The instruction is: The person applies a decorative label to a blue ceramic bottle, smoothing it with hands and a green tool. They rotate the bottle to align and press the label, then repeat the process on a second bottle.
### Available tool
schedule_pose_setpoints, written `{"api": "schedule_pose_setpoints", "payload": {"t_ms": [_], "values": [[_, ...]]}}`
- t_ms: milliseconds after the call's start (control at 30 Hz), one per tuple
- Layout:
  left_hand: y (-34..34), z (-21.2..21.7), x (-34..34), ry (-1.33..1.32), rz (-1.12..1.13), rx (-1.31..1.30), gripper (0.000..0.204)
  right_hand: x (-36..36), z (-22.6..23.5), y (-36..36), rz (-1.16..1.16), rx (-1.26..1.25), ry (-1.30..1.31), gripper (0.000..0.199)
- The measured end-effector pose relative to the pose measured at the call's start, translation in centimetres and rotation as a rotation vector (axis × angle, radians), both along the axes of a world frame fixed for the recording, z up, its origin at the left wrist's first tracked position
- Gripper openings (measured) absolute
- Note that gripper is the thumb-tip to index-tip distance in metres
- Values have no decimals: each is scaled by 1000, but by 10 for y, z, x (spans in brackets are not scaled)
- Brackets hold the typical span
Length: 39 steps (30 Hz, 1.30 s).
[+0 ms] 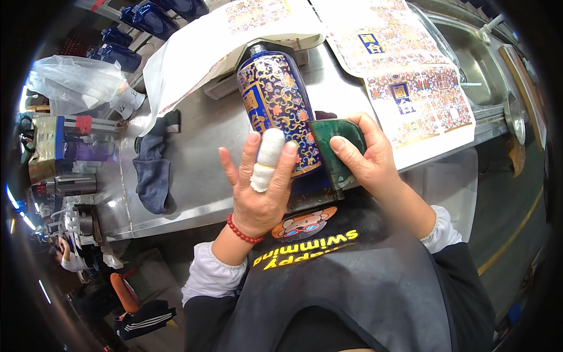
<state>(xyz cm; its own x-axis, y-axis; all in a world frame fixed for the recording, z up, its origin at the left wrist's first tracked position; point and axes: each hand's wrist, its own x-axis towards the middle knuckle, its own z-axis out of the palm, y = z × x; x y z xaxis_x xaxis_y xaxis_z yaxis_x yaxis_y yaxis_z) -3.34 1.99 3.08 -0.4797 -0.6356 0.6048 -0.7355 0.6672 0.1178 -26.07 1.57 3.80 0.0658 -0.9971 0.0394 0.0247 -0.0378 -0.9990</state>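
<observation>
A dark blue ceramic bottle (275, 102) with gold floral patterns lies on its side on the steel workbench (205, 135), neck pointing away from me. My left hand (261, 188) rests flat on the bottle's near end, fingers spread, the middle finger wrapped in white tape. My right hand (366, 155) grips a dark green flexible scraper (337, 146) and presses it against the bottle's right side.
Printed decal sheets (404, 70) lie at the right and back of the bench. A dark grey cloth (152, 167) lies at the left. A clear plastic bag (76, 82) and several blue bottles (152, 17) sit at the far left. A steel sink (481, 53) is at the right.
</observation>
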Motion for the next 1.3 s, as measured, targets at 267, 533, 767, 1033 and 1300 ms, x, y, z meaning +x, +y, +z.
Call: {"api": "schedule_pose_setpoints", "payload": {"t_ms": [267, 533, 767, 1033, 1300], "values": [[-4, 26, -4, -246, -250, -39, 34, -2, -3, -2, -41, -100, 40, 26], [-8, 34, -17, -165, -120, 17, 45, -12, -11, 1, -127, 107, -329, 25], [-11, 38, -11, -29, -306, 46, 57, -3, 25, -23, -149, -23, -222, 28], [-13, 11, -9, 84, 92, 180, 98, 31, 27, -51, -64, -279, 149, 31], [-15, 11, -7, 99, 73, 154, 98, 15, 54, -58, -93, 109, 39, 31]]}}
